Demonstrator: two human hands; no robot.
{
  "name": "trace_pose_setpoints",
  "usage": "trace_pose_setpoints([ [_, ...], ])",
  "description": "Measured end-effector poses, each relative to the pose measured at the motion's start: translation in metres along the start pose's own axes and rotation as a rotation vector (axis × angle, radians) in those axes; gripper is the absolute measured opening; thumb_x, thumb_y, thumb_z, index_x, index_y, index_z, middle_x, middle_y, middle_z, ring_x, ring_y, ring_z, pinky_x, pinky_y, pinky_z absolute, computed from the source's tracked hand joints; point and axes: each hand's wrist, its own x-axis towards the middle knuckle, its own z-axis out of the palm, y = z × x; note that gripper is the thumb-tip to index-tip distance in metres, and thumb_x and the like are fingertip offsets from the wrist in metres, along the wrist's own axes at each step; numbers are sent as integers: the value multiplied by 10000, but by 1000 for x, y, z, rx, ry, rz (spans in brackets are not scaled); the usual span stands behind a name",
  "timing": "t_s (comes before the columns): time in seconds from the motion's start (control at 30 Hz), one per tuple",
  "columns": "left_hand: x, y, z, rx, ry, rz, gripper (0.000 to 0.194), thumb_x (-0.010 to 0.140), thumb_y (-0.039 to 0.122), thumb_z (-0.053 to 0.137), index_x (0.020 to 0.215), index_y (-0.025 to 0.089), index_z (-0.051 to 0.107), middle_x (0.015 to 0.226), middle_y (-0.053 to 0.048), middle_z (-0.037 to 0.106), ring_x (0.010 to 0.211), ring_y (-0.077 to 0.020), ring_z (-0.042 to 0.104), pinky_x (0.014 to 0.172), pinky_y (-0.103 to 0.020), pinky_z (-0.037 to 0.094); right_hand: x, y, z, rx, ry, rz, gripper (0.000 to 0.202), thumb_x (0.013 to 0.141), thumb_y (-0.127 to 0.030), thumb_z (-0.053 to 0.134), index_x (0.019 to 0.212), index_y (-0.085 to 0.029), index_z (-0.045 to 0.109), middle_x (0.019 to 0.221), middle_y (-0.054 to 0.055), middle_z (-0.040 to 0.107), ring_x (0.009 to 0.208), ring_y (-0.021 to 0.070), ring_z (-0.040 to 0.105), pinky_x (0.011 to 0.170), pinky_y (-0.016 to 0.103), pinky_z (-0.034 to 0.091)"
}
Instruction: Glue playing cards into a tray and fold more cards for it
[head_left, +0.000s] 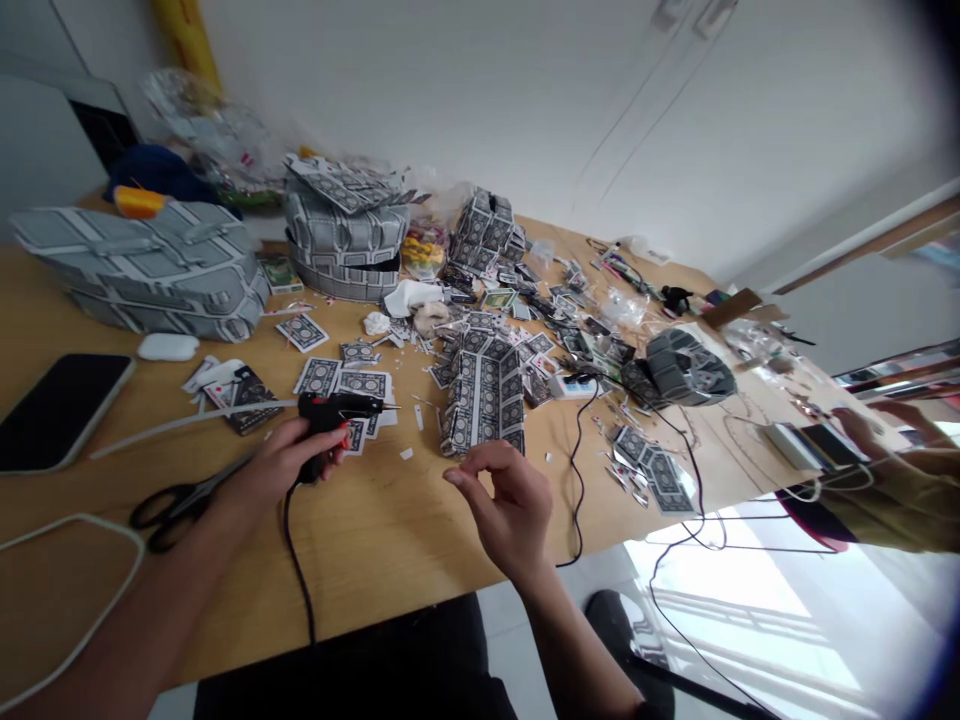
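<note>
My left hand (304, 450) is wrapped round a black glue gun (341, 405) with a red trigger; its metal tip points right and a long whitish glue stick (202, 418) sticks out behind. My right hand (510, 495) is raised in front of a box-like piece made of patterned playing cards (484, 395), with thumb and index fingertip pressed together. Whatever that pinch holds, if anything, is too small to make out. Loose cards (360, 385) lie under and behind the glue gun's tip.
Black scissors (180, 500), a phone (64, 410) and a white case (168, 347) lie at left. Folded-card structures (150, 265) stand along the back. Black cables (577, 480) hang over the table edge. At far right are a co-worker's hands (862, 440) and sleeve.
</note>
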Motion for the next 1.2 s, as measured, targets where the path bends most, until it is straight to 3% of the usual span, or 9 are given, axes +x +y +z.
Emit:
trace_pose_setpoints([
  [0.27, -1, 3, 0, 15, -2, 29, 437, 751, 573, 837, 817, 148, 759, 716, -61, 716, 570, -162, 622, 497, -260, 489, -6, -3, 4, 117, -6, 89, 112, 965, -129, 749, 992, -238, 739, 782, -9, 744, 605, 125, 706, 575, 246, 585],
  [0.47, 0, 4, 2, -4, -6, 14, 437, 729, 570, 844, 758, 150, 729, 692, -54, 708, 537, -156, 619, 494, -262, 477, -10, 0, 8, 253, 7, 226, 47, 1044, -218, 650, 1087, -236, 642, 639, -60, 594, 490, 85, 554, 443, 176, 437],
  [0.63, -1, 8, 5, -8, -2, 3, 419, 740, 548, 844, 782, 147, 727, 691, -50, 707, 542, -151, 620, 500, -254, 471, -9, -2, 6, 192, -70, 257, 70, 996, -247, 745, 1024, -219, 687, 498, -109, 523, 361, 66, 487, 397, 170, 381],
  [0.7, -2, 8, 5, -6, 1, -2, 422, 741, 544, 847, 798, 144, 727, 691, -49, 704, 546, -152, 621, 503, -252, 472, -8, -2, 6, 139, -131, 217, 124, 939, -242, 819, 1021, -222, 729, 586, -63, 642, 463, 99, 620, 479, 199, 501],
  [0.77, -3, 8, 4, -9, 3, -7, 424, 741, 540, 852, 800, 141, 723, 689, -53, 703, 549, -152, 622, 505, -250, 474, -5, -3, 6, 73, -216, 151, 250, 879, -265, 878, 1097, -234, 760, 952, 53, 787, 799, 182, 770, 677, 279, 634],
  [0.83, -3, 6, 3, -29, 8, -9, 421, 749, 533, 851, 828, 138, 729, 703, -58, 707, 555, -156, 623, 500, -250, 474, -2, -3, 8, 20, -310, 95, 316, 871, -277, 882, 1163, -246, 765, 1349, 128, 703, 1125, 248, 741, 870, 356, 657],
  [0.87, -3, 6, 3, -48, 10, -6, 417, 760, 528, 845, 853, 136, 735, 714, -60, 710, 563, -159, 625, 497, -250, 475, -2, -2, 10, 3, -350, 83, 288, 891, -271, 862, 1162, -244, 766, 1411, 131, 670, 1177, 253, 722, 913, 367, 649],
  [1.07, -4, 9, 3, -179, 21, 106, 330, 834, 457, 775, 832, 131, 723, 661, -34, 660, 504, -132, 580, 458, -232, 428, -14, 4, 26, -37, -579, 214, 107, 1038, -194, 647, 1076, -206, 746, 860, 17, 789, 740, 156, 761, 758, 268, 619],
  [1.2, -4, 9, 3, -207, 49, 115, 307, 842, 431, 774, 809, 133, 708, 650, -27, 652, 479, -122, 568, 442, -226, 405, -19, 7, 36, -70, -555, 172, 121, 1004, -137, 634, 1032, -196, 735, 1079, 78, 797, 976, 195, 781, 895, 298, 608],
])
